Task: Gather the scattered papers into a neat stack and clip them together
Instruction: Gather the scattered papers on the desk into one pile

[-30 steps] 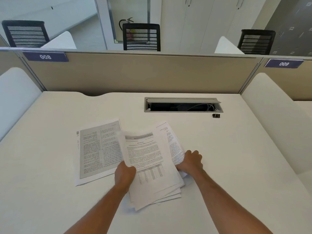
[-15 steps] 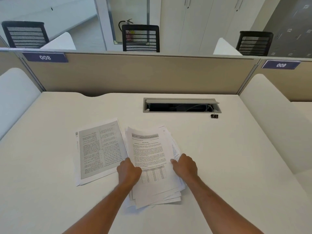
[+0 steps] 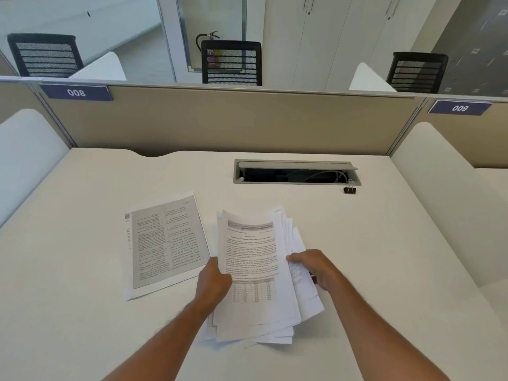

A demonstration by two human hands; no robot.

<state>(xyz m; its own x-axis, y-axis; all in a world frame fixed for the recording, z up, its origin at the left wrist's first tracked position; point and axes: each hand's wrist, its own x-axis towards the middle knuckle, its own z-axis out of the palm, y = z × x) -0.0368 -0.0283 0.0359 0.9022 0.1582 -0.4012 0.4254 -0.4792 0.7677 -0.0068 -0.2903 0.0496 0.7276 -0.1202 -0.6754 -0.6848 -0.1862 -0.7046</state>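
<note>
While both your hands bracket the pile in the head view, your left hand [image 3: 214,281] has its fingers curled round the left edge of the loose stack of papers [image 3: 255,270], and your right hand [image 3: 313,268] grips the right edge, thumb on top. The stack sits between your hands on the desk [image 3: 398,257], its far end lifted a little, its sheets fanned at the right and bottom edges rather than squared.

Just beyond your left hand lies a separate printed sheet [image 3: 165,243], flat, apart from the pile. It looks like two sheets overlapped, though the edges are too faint to be sure. The black clip [image 3: 349,190] stands well beyond your right hand, beside the cable slot [image 3: 297,171].

Watch these risks, as I judge them. Squeezing the fanned pile inward may buckle the sheets instead of aligning them. Lifting it with so loose a hold could let the lower sheets slide out near your wrists. Clipping now would leave the sheet on your left out.
</note>
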